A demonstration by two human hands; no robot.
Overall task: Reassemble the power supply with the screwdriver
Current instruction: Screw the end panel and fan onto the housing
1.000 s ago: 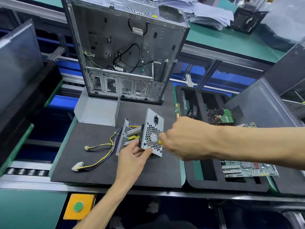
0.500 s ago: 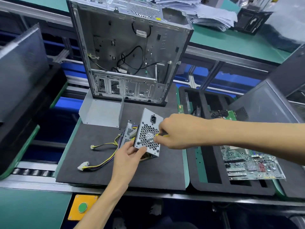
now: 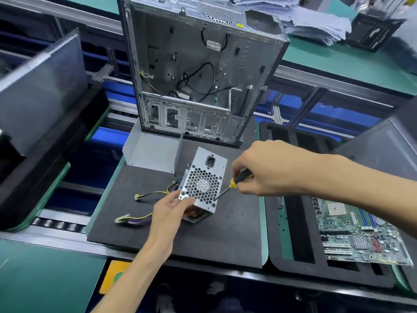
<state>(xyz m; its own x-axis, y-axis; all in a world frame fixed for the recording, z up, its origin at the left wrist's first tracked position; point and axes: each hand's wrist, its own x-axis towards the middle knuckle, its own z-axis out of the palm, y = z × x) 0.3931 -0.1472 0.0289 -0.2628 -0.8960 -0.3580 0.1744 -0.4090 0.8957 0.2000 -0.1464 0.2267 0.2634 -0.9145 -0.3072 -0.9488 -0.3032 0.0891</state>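
Steadied power supply [image 3: 204, 185] on the counter mat [image 3: 228, 233] with gripping left hand [image 3: 168, 211]; held screwdriver [image 3: 234, 182] in closed right hand [image 3: 266, 170], tip at lower-right fan-grille screw. Best kept square, pressed firmly.

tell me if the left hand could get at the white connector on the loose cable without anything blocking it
Probably yes. The white connector lies in the open on the dark mat, just beside the left hand; but that hand now grips the power supply and would have to let go.
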